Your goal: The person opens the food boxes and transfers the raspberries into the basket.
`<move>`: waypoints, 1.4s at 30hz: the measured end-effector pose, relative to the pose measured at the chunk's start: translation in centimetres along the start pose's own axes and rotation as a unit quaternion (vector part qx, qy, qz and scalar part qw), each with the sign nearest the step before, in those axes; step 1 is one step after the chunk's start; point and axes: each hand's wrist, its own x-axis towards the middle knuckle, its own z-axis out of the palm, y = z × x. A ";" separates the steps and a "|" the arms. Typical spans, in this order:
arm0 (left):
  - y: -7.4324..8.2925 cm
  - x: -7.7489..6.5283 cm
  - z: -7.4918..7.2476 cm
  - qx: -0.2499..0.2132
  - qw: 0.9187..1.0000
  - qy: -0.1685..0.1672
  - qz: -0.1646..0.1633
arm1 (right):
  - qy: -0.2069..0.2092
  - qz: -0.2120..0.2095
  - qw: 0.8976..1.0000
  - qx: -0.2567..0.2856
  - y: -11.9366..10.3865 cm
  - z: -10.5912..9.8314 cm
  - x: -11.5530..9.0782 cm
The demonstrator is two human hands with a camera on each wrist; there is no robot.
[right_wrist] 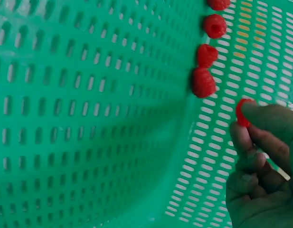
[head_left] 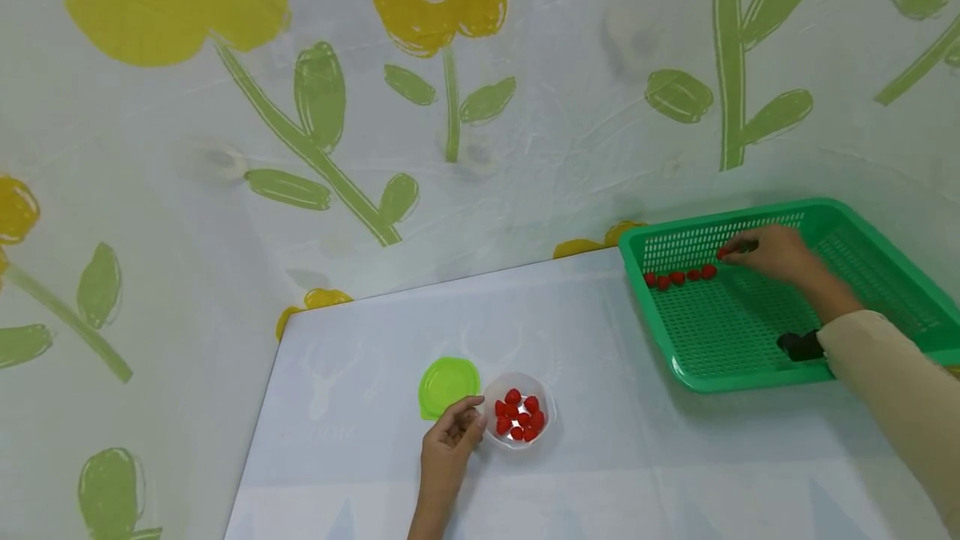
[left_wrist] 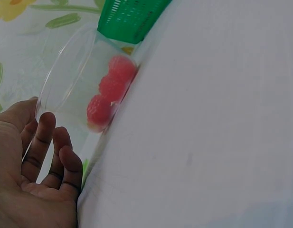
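Note:
Over the green basket [head_left: 660, 332], my right hand [head_left: 772, 252] pinches a red raspberry [right_wrist: 244, 112] between thumb and fingertips, near the far wall. Several raspberries [right_wrist: 215, 26] lie in a row along that wall on the basket floor. My left hand [head_left: 450, 436] holds the rim of a clear plastic cup [left_wrist: 72, 80] between thumb and index finger; its other fingers are loosely bent. The cup stands upright on the table with several raspberries [head_left: 512, 411] at its bottom. Beside it lies a light-green lid [head_left: 447, 386].
The white-covered table [head_left: 360, 440] meets a flower-printed sheet [head_left: 540, 148] at its back and left edges. A black object [head_left: 801, 346] shows at the right sleeve's cuff, over the basket's near side. The basket's raised rim runs all round it.

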 end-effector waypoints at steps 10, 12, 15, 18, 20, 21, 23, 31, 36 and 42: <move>-0.1 -0.1 -0.2 0.004 1.000 0.000 -0.006 | -0.025 0.009 1.000 0.003 0.7 0.8 0.5; -0.2 -0.1 -0.1 0.002 1.000 -0.003 -0.006 | -0.028 0.007 1.000 -0.003 0.9 0.9 0.3; 0.0 -0.2 0.0 -0.005 1.000 -0.002 0.001 | -0.035 0.001 0.999 -0.013 1.1 1.0 0.2; 0.0 -0.2 0.1 -0.010 1.000 -0.005 0.009 | -0.037 -0.002 0.999 -0.015 1.2 1.2 0.2; 0.0 -0.2 0.1 -0.012 1.000 -0.006 0.011 | -0.035 -0.002 0.999 -0.014 1.2 1.3 0.2; 0.0 -0.2 0.0 -0.012 1.000 -0.007 0.011 | -0.035 -0.004 0.999 -0.015 1.2 1.4 0.3; -0.1 -0.1 0.0 -0.013 1.000 -0.008 0.010 | -0.034 -0.006 0.999 -0.017 1.2 1.4 0.3; -0.3 0.0 0.0 -0.010 1.000 -0.008 0.028 | -0.030 -0.005 0.999 -0.018 -0.1 0.2 0.0; -0.3 0.0 -0.1 -0.007 0.999 -0.008 0.033 | -0.027 -0.014 0.999 -0.019 -1.8 -0.8 -0.5; -0.1 0.1 -0.2 0.005 1.000 -0.010 0.027 | -0.010 -0.023 1.000 -0.006 -4.8 -1.9 -1.8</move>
